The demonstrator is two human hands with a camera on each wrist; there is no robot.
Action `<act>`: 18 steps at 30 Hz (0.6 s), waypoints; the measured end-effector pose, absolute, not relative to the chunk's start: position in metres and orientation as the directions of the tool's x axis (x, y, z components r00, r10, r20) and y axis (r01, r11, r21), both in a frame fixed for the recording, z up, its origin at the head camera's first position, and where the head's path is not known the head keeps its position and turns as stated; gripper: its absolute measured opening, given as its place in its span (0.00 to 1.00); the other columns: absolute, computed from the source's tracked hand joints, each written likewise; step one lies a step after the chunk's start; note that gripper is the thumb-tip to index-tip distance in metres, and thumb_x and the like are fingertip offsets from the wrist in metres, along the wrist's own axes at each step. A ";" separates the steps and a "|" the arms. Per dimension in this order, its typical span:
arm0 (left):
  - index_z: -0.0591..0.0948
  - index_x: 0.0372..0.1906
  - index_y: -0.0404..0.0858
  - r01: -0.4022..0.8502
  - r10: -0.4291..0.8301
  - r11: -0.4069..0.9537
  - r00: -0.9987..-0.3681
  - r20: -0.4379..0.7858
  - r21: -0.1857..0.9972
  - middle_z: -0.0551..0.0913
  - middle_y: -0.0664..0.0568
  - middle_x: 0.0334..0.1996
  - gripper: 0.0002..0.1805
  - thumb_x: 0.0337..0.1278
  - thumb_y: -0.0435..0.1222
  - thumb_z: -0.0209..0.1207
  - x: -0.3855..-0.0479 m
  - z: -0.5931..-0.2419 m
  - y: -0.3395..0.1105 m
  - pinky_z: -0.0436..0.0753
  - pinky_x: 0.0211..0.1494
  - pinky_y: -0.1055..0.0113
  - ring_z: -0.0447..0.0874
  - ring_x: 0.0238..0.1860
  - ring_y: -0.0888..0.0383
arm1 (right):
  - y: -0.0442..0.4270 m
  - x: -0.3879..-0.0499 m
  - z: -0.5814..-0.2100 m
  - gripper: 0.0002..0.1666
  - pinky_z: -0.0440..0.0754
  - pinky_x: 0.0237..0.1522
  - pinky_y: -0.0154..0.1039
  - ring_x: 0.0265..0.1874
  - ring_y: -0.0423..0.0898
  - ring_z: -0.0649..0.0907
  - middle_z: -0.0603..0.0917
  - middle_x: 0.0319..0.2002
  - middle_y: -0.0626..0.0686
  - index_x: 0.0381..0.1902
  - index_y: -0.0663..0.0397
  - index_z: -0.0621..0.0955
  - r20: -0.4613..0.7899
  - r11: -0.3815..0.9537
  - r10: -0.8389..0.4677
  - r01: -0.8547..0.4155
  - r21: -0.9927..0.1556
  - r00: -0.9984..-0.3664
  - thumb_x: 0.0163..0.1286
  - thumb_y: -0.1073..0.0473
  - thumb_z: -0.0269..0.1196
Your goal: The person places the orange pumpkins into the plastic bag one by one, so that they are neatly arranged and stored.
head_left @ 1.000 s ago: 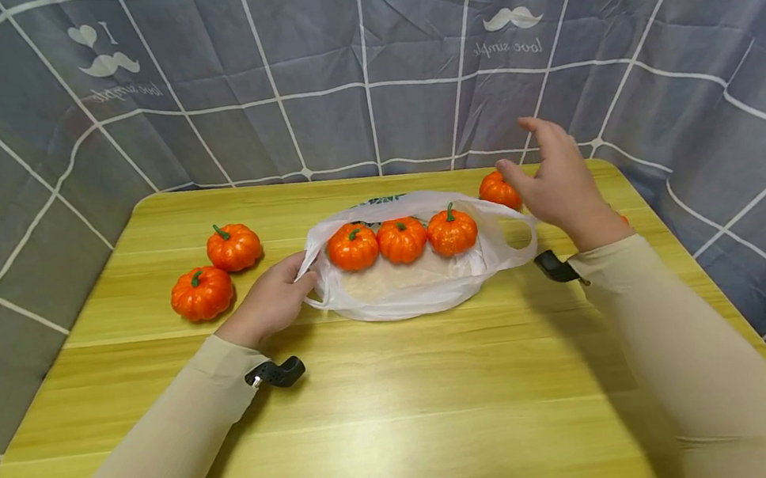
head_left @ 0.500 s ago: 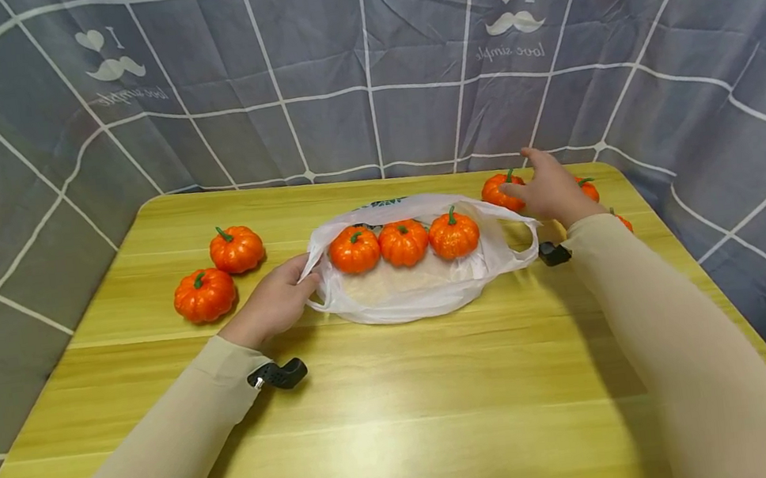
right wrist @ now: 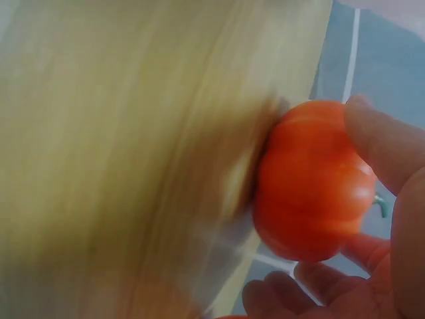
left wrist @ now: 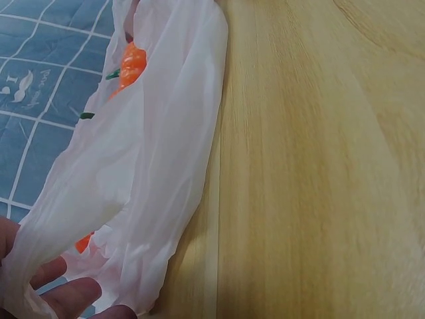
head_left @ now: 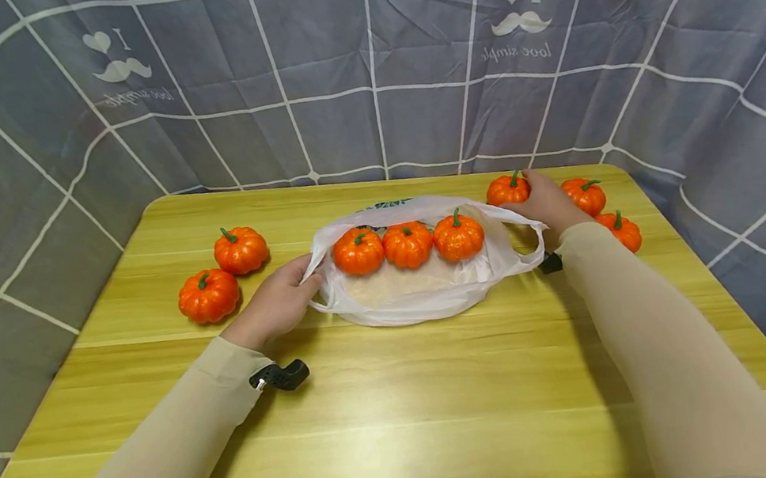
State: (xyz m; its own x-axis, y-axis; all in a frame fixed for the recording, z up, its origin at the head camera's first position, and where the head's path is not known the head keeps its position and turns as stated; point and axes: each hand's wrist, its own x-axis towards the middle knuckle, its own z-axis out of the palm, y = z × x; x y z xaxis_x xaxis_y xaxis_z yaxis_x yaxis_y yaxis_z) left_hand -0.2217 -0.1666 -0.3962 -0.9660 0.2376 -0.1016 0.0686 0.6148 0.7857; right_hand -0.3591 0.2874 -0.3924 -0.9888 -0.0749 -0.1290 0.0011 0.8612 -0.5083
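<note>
My left hand (head_left: 280, 299) grips the left handle of a white plastic bag (head_left: 406, 309), whose mouth gapes toward me. Three small orange pumpkins with green stems sit in a row inside it: a left one (head_left: 358, 251), a middle one (head_left: 408, 245) and a right one (head_left: 458, 238). Behind the bag's right handle, my right hand (head_left: 549, 202) holds another pumpkin (head_left: 506, 190) near the back edge. In the right wrist view, the thumb lies on one side of this pumpkin (right wrist: 312, 186) and the fingers curl around the other. The left wrist view has the bag handle (left wrist: 40, 246) between my fingers.
Two pumpkins, one farther back (head_left: 241, 250) and one nearer (head_left: 209, 296), stand left of my left hand. Another pair, a back one (head_left: 584, 197) and a front one (head_left: 620, 231), lies beyond my right wrist. A grey checked curtain (head_left: 325, 63) surrounds the wooden table (head_left: 405, 420).
My right hand has come down from above the back right pumpkin and closed around it. The two pumpkins at far right have come into fuller view. My left hand keeps its hold.
</note>
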 end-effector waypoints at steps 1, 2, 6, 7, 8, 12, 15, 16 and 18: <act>0.73 0.76 0.40 0.070 0.239 0.615 -0.966 -0.101 0.786 0.79 0.41 0.61 0.24 0.83 0.40 0.47 -0.222 -0.396 -0.167 0.70 0.71 0.46 0.74 0.60 0.44 | 0.288 -0.359 -0.394 0.61 0.59 0.79 0.67 0.78 0.73 0.60 0.54 0.82 0.73 0.84 0.66 0.44 -0.131 0.856 -0.072 0.006 -0.516 -0.989 0.74 0.42 0.64; 0.73 0.75 0.40 0.072 0.240 0.616 -0.966 -0.100 0.785 0.79 0.41 0.61 0.24 0.83 0.40 0.47 -0.222 -0.397 -0.167 0.70 0.70 0.46 0.74 0.60 0.44 | 0.289 -0.359 -0.395 0.61 0.59 0.79 0.67 0.78 0.72 0.60 0.54 0.82 0.72 0.85 0.65 0.44 -0.135 0.847 -0.068 0.014 -0.531 -0.989 0.74 0.42 0.65; 0.73 0.75 0.39 0.078 0.244 0.622 -0.965 -0.098 0.779 0.79 0.41 0.60 0.24 0.83 0.40 0.46 -0.222 -0.396 -0.167 0.71 0.69 0.47 0.74 0.59 0.44 | 0.290 -0.358 -0.399 0.63 0.58 0.80 0.67 0.79 0.72 0.61 0.54 0.83 0.69 0.86 0.59 0.42 -0.151 0.820 -0.050 0.046 -0.570 -0.987 0.73 0.40 0.66; 0.73 0.75 0.39 0.080 0.245 0.623 -0.965 -0.097 0.778 0.79 0.41 0.60 0.24 0.83 0.40 0.46 -0.222 -0.397 -0.167 0.71 0.68 0.48 0.74 0.59 0.44 | 0.290 -0.357 -0.400 0.63 0.58 0.80 0.67 0.78 0.72 0.61 0.55 0.83 0.69 0.86 0.58 0.42 -0.155 0.815 -0.045 0.053 -0.577 -0.987 0.72 0.39 0.66; 0.73 0.75 0.39 0.081 0.246 0.624 -0.964 -0.097 0.777 0.79 0.41 0.59 0.24 0.83 0.40 0.46 -0.222 -0.396 -0.167 0.71 0.67 0.48 0.74 0.59 0.44 | 0.290 -0.357 -0.400 0.64 0.58 0.80 0.67 0.78 0.72 0.62 0.55 0.83 0.69 0.86 0.57 0.41 -0.161 0.809 -0.040 0.062 -0.585 -0.986 0.72 0.38 0.66; 0.73 0.75 0.39 0.078 0.246 0.622 -0.964 -0.100 0.779 0.78 0.41 0.61 0.24 0.84 0.40 0.46 -0.222 -0.397 -0.167 0.71 0.69 0.47 0.73 0.60 0.44 | 0.289 -0.355 -0.400 0.64 0.59 0.79 0.68 0.78 0.72 0.63 0.56 0.82 0.68 0.86 0.55 0.40 -0.177 0.805 -0.025 0.085 -0.587 -0.984 0.73 0.38 0.65; 0.72 0.76 0.39 0.075 0.245 0.622 -0.964 -0.102 0.780 0.78 0.41 0.62 0.24 0.84 0.40 0.46 -0.221 -0.396 -0.167 0.70 0.71 0.46 0.73 0.61 0.44 | 0.288 -0.355 -0.400 0.63 0.59 0.79 0.68 0.78 0.72 0.62 0.56 0.82 0.69 0.86 0.56 0.40 -0.180 0.806 -0.023 0.088 -0.585 -0.983 0.73 0.39 0.65; 0.72 0.76 0.39 0.076 0.245 0.621 -0.964 -0.102 0.780 0.78 0.41 0.62 0.24 0.84 0.40 0.46 -0.221 -0.396 -0.167 0.70 0.71 0.45 0.73 0.61 0.44 | 0.288 -0.355 -0.400 0.63 0.59 0.79 0.68 0.78 0.72 0.61 0.55 0.83 0.69 0.86 0.56 0.41 -0.178 0.809 -0.023 0.087 -0.582 -0.984 0.73 0.40 0.65; 0.72 0.76 0.39 0.075 0.245 0.621 -0.964 -0.102 0.780 0.78 0.41 0.63 0.24 0.84 0.40 0.46 -0.221 -0.396 -0.168 0.70 0.72 0.45 0.73 0.61 0.44 | 0.288 -0.355 -0.400 0.63 0.58 0.80 0.68 0.78 0.72 0.61 0.55 0.82 0.69 0.86 0.58 0.41 -0.165 0.813 -0.025 0.076 -0.577 -0.986 0.73 0.40 0.65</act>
